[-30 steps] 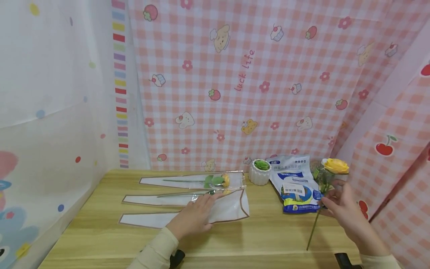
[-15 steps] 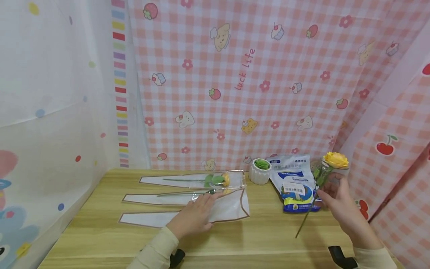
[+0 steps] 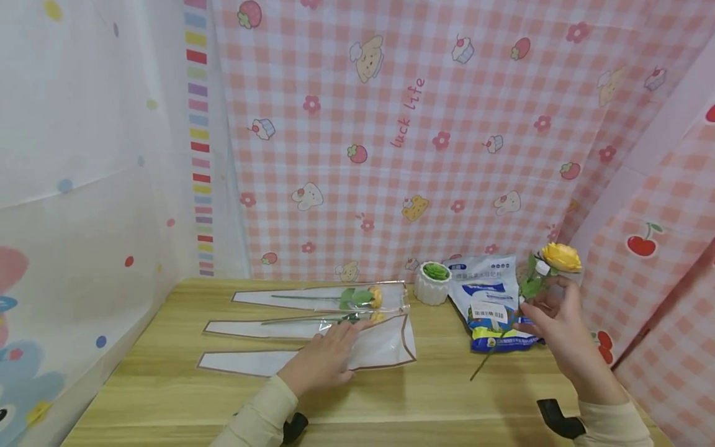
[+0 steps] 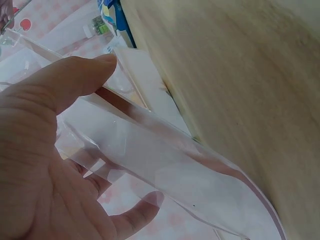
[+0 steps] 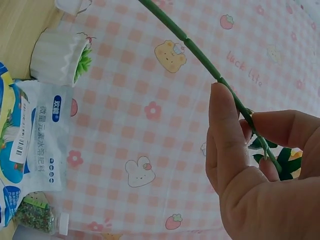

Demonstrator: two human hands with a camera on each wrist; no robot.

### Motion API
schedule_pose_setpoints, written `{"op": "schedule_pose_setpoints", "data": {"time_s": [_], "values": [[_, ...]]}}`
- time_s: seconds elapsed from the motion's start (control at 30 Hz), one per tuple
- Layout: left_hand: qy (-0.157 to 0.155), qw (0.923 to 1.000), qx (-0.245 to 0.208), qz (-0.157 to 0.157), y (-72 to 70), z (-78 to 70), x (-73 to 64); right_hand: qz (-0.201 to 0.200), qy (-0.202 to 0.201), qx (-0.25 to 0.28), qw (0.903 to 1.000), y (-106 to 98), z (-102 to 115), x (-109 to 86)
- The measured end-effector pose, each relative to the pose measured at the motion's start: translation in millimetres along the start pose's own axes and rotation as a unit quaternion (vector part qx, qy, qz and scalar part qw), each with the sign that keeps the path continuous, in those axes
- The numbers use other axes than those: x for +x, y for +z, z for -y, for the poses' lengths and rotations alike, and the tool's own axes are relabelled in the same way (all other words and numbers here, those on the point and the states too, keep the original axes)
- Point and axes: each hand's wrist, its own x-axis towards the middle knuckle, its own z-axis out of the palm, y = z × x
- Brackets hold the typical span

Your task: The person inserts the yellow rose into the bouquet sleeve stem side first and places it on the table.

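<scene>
My right hand (image 3: pixel 564 332) pinches the green stem of an artificial yellow rose (image 3: pixel 561 256) above the table's right side. The bloom points up and the stem slants down to the left; in the right wrist view, the stem (image 5: pixel 200 55) crosses between thumb and fingers. My left hand (image 3: pixel 321 360) holds the nearest clear-and-white flower sleeve (image 3: pixel 385 344), its thumb (image 4: pixel 85 75) on one side of the film and fingers partly behind it. Beyond lie two more sleeves: the far sleeve (image 3: pixel 251 299) contains a yellow rose, and another rose lies in the middle sleeve (image 3: pixel 223 329), partly covered.
A white fluted pot (image 3: pixel 432 290) with a green plant stands at the back. Beside it a blue and white pouch (image 3: pixel 486 298) leans near the curtain. A small bottle of green granules (image 5: pixel 35 217) is next to the pouch. Pink checked cloth (image 3: pixel 335 155) hangs behind the wooden table.
The rose in my right hand has tilted, its stem end swinging left and upward. My right hand has shifted slightly up and left. The left hand stays on the sleeve.
</scene>
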Motion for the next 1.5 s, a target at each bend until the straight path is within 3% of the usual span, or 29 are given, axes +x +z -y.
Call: {"op": "schedule_pose_setpoints", "data": {"time_s": [0.2, 0.47, 0.9, 1.13, 1.5], "values": [[-0.002, 1.0000, 0.002, 0.000, 1.7, 0.7, 0.1, -0.008, -0.016, 0.033, 0.9993, 7, 4, 2.4], [-0.008, 1.0000, -0.002, 0.003, -2.2, -0.7, -1.5, -0.062, -0.031, 0.099, 0.9927, 25, 15, 8.5], [-0.012, 0.9998, 0.013, 0.004, -0.8, -0.2, 0.0, -0.022, -0.079, 0.205, 0.9753, 44, 16, 15.0], [-0.013, 0.9998, 0.009, 0.010, -1.9, -0.3, 0.1, -0.004, -0.082, 0.186, 0.9792, 56, 11, 15.2], [-0.018, 0.9997, -0.001, 0.014, -1.7, -0.5, 0.7, 0.006, -0.045, 0.141, 0.9890, 73, 3, 15.6]]}}
